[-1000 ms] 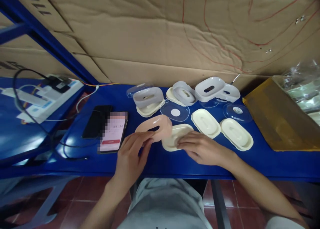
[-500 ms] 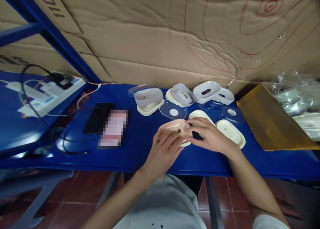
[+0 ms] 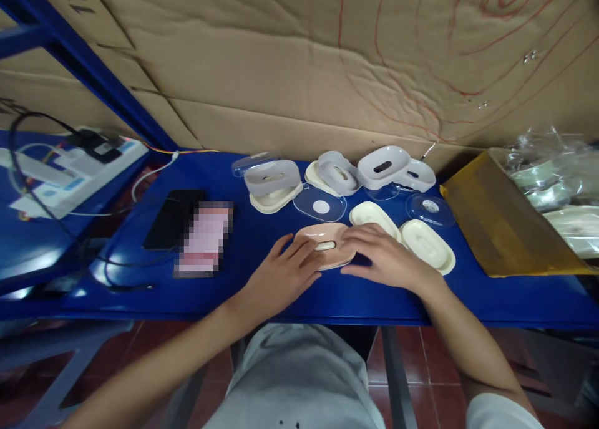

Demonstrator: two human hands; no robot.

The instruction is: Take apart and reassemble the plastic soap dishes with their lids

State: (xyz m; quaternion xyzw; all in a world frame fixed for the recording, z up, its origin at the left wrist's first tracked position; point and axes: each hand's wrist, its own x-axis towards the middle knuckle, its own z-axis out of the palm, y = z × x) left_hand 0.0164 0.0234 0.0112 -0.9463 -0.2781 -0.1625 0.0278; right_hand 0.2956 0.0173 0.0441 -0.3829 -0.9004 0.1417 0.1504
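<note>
Left hand (image 3: 286, 272) touching glossy oval peach dish (image 3: 322, 233).

Backing wall: corrugated cardboard (image 3: 234, 61), creased, printed at upper left, curved red lines at right. Upright: blue post (image 3: 110, 83), slanting, left. Table (image 3: 182, 301): blue, glossy, light glare at left. Floor: dark red tiles (image 3: 435, 410), pale joints. Support: grey leg (image 3: 397, 379), below table's front edge.

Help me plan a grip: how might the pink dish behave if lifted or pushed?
The pink dish is probably stiff, judging by its smooth moulded rim. Its glossy highlight suggests it may feel slippery. It looks unlikely to roll, being a wide, shallow oval.
</note>
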